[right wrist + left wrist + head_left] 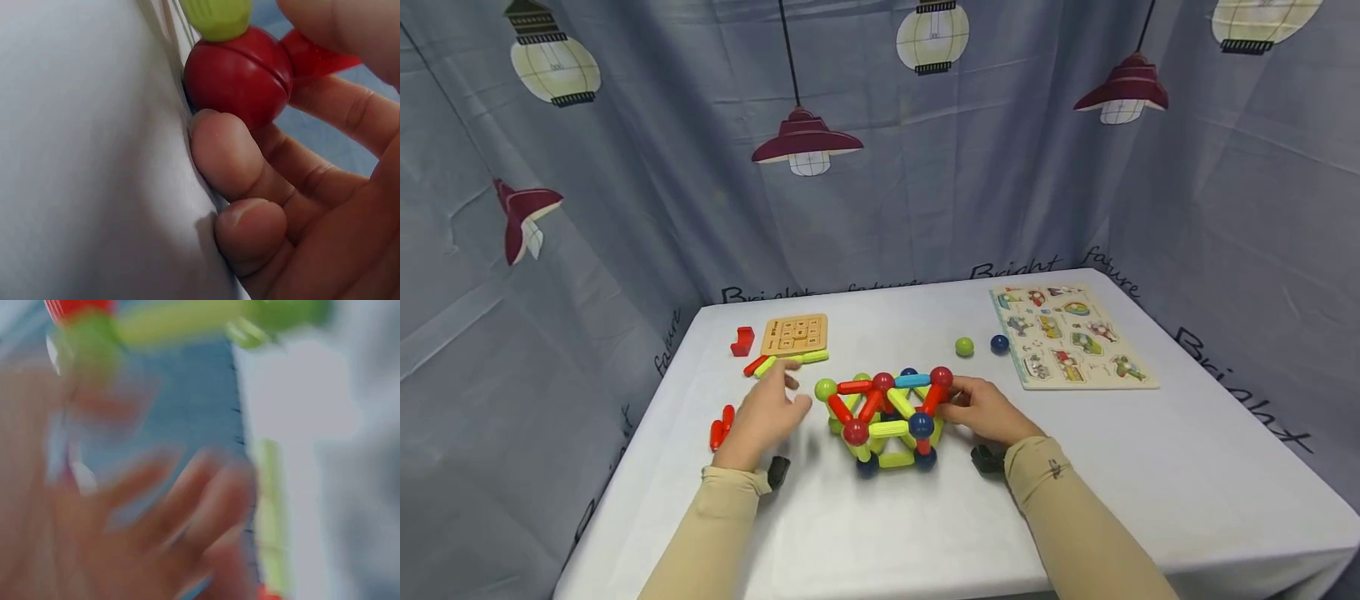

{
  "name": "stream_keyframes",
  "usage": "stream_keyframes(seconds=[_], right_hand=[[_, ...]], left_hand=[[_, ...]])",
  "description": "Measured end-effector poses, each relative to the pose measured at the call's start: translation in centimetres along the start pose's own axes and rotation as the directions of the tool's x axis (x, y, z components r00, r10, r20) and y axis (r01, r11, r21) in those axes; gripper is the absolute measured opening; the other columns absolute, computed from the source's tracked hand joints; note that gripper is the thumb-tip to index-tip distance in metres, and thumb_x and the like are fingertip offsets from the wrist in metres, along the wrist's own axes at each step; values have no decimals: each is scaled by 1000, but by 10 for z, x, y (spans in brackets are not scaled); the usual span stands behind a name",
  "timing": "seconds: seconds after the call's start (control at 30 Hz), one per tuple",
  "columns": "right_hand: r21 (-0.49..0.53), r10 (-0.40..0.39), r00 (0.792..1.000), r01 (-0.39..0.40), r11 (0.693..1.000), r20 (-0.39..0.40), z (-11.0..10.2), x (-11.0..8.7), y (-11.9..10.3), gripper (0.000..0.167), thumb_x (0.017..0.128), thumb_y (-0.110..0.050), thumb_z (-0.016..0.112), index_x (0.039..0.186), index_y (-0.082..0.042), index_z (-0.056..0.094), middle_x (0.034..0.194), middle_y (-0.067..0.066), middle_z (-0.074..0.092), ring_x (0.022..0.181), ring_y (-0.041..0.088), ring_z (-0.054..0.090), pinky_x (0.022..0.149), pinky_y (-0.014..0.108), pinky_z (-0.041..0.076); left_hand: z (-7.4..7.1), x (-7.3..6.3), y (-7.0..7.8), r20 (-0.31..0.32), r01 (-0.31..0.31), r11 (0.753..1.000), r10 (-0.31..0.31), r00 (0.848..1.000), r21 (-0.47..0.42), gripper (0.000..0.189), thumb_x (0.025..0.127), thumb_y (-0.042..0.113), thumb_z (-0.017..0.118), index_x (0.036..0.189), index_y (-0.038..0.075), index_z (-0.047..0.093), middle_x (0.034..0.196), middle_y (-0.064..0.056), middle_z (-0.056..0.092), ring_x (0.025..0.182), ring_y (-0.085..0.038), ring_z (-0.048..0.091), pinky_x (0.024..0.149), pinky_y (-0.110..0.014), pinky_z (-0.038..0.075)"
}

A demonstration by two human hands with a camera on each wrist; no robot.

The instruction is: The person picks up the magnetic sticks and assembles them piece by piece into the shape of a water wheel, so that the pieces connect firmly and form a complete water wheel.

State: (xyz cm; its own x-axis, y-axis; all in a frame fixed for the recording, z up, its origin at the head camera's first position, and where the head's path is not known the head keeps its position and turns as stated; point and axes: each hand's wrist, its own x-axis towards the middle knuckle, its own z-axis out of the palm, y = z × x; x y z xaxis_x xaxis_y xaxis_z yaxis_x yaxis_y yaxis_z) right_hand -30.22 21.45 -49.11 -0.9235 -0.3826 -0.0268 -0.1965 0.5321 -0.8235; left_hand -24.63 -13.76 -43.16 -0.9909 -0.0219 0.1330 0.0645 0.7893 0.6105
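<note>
A magnetic ball-and-rod structure (888, 429) in red, yellow-green and blue stands on the white table in front of me. My right hand (988, 411) holds it at its right side. In the right wrist view, curled fingers (225, 153) lie around a red ball (237, 78), with the thumb over a red rod. To the left of the structure, my left hand (769, 414) holds nothing, its fingers apart and loosely bent. Its fingertips come near the yellow-green rods (815, 357) behind it. Motion blurs this hand (169, 531) in the left wrist view.
Two red rods (722, 427) lie left of the left hand. Farther back are a red block (742, 341) and a wooden number puzzle (795, 333). Behind the structure sit a green ball (964, 347) and a dark blue ball (999, 344), near a picture puzzle board (1072, 337).
</note>
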Motion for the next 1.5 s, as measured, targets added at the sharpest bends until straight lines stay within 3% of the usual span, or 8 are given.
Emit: stream_keyframes(seconds=[0.1,0.17,0.33,0.67,1.1,1.2,1.33,1.5], right_hand=[[-19,34,999,-34,999,-17,0,-1,-4,38,90,-32,78,127,-28,70,103,-2,71,89,25,61,73,36,50],[-34,55,997,-56,998,-47,2,-2,-6,37,89,-29,77,125,-25,71,99,0,70,86,25,60,70,35,49],[-118,102,990,-113,987,-95,16,3,-17,41,87,-21,77,124,-9,66,95,6,67,81,24,59,69,35,51],[-180,160,983,-173,968,-87,23,11,-32,35,85,-15,79,118,-6,72,94,6,69,82,24,60,83,39,52],[-136,100,993,-109,985,-68,16,17,-32,25,84,-16,83,106,-9,75,81,4,65,71,22,58,66,31,46],[-173,77,992,-93,981,-100,13,20,-35,27,84,-27,85,103,-11,74,81,4,66,73,23,59,67,34,48],[-245,-36,984,-8,969,-175,6,26,-41,43,83,-35,87,113,-8,71,100,6,71,91,25,64,87,45,56],[-330,-218,952,138,934,-217,-2,32,-42,56,81,-8,86,132,-4,62,116,13,65,105,30,61,99,50,54]], left_hand=[[15,-2,-28,251,1,1000,5,968,-26,57,90,37,74,141,16,57,123,-6,65,104,-23,63,89,-44,56],[26,-2,-28,304,-28,996,51,951,-80,55,89,40,78,135,14,62,115,-3,66,98,-20,62,85,-41,57],[41,6,-12,307,23,986,29,951,-164,34,90,29,76,117,11,70,84,-2,63,72,-18,55,62,-31,45],[41,13,-5,344,75,977,-2,939,-201,56,80,44,87,130,27,69,114,-3,70,86,-24,59,72,-35,49],[39,20,-9,314,48,979,16,949,-196,47,83,37,86,125,22,72,108,-1,71,83,-23,59,72,-34,50],[37,26,-8,267,-14,986,59,962,-166,35,85,32,84,114,16,72,100,-1,69,82,-20,57,75,-33,50],[32,36,-4,162,-129,981,152,975,-143,30,87,29,84,101,10,66,93,-3,64,84,-20,57,80,-36,51],[30,45,-3,48,-244,967,248,968,-80,41,83,15,87,115,8,61,109,-7,63,101,-22,58,97,-41,53]])
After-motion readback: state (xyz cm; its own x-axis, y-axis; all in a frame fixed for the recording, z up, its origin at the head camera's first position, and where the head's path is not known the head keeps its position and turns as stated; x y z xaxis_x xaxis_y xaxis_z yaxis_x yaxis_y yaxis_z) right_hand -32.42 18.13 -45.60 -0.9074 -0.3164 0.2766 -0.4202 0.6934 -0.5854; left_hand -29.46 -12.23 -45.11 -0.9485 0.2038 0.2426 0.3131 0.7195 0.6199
